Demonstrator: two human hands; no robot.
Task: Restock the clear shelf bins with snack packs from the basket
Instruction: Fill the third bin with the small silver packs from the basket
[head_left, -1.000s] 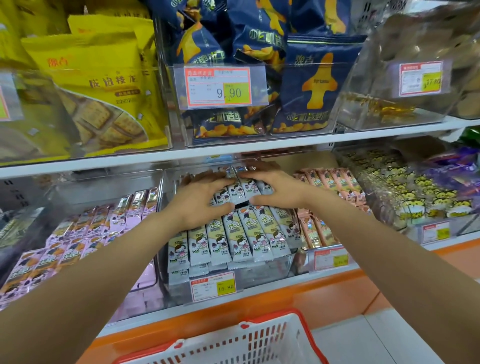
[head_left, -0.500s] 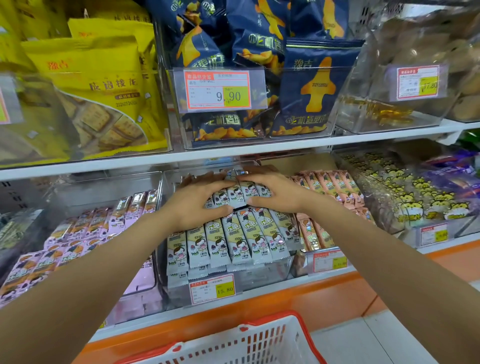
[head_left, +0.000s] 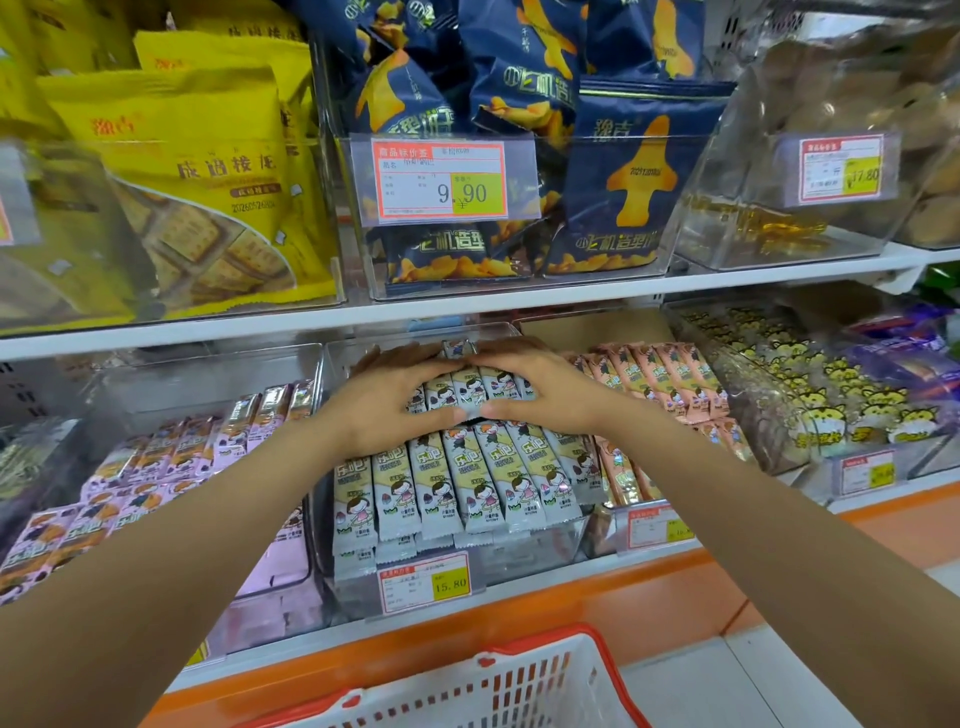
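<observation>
On the lower shelf a clear bin (head_left: 524, 558) holds grey snack packs with a cartoon girl in two rows. The front row (head_left: 457, 486) lies flat and fanned toward me. My left hand (head_left: 384, 410) and my right hand (head_left: 553, 392) cup the back row of grey packs (head_left: 470, 387) from both sides. My fingers curl over the far ends and my thumbs nearly meet at the near ends. The white basket with a red rim (head_left: 519, 680) sits at the bottom edge below my arms; its inside is out of sight.
A bin of pink packs (head_left: 156, 462) stands left of the grey bin and salmon packs (head_left: 660, 374) fill the one on its right. The white upper shelf (head_left: 519, 300) hangs just above my hands, carrying blue bags (head_left: 623, 182) and yellow bags (head_left: 197, 182).
My hands have drawn closer together on the back row of grey packs, from lying spread over them to cupping them with the thumbs almost touching. The view has moved slightly nearer.
</observation>
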